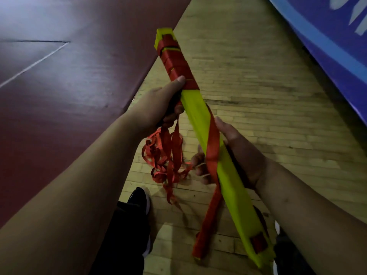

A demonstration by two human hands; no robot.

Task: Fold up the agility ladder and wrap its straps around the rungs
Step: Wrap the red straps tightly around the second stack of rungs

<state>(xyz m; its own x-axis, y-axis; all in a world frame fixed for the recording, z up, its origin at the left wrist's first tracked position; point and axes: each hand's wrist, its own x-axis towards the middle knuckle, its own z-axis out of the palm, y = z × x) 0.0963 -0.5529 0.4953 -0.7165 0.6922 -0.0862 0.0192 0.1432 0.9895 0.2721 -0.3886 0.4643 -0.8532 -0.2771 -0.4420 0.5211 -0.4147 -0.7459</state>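
We hold the stacked rungs (200,116) slantwise above the floor (258,76), far end toward the mat (59,96) on the left, near end low at the right. Our left hand (158,108) grips them just below the wound strap (174,62) on their far end; our right hand (234,155) holds them from the right, nearer us. A loose strap (213,147) crosses over them between our hands and hangs down their left side. A tangle of straps (166,155) dangles under our left hand, above our shoe (139,199). A banner (327,36) lies along the floor's far right edge.

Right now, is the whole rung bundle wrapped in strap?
No: red strap windings cover only the far end of the yellow rungs; loose strap hangs below.
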